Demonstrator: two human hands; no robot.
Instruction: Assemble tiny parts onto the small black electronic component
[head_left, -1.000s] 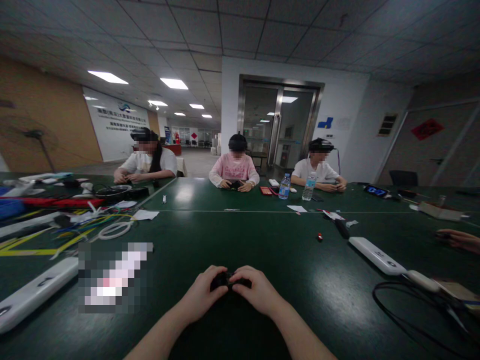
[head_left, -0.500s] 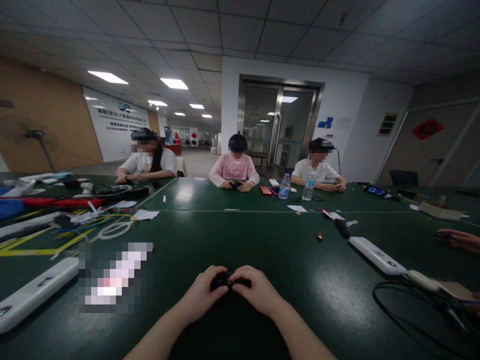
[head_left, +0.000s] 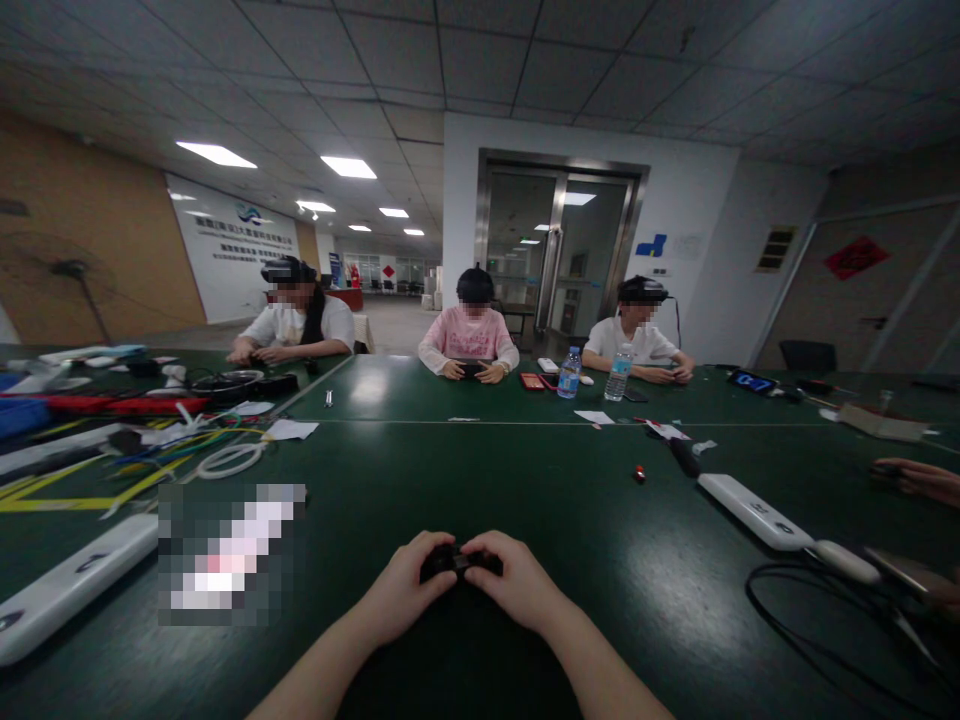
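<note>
Gripping one black controller (head_left: 460, 561) together, both hands (head_left: 519, 582) sit over the counter (head_left: 570, 500), flanked by two white elongated devices (head_left: 754, 512); beyond are two plastic bottles (head_left: 619, 374) and three seated people (head_left: 471, 335).

The room is dim; ceiling light panels (head_left: 349, 168) glow at far left. Pale glare patches the dark green tabletop (head_left: 570, 500) near right. Edges stretch with wide-angle distortion; a pixelated block (head_left: 232, 550) covers near left.

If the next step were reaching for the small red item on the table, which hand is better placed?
Probably the right hand: it is nearer the small red item, which lies ahead and to its right. The left hand is farther; both hold a dark object.
</note>
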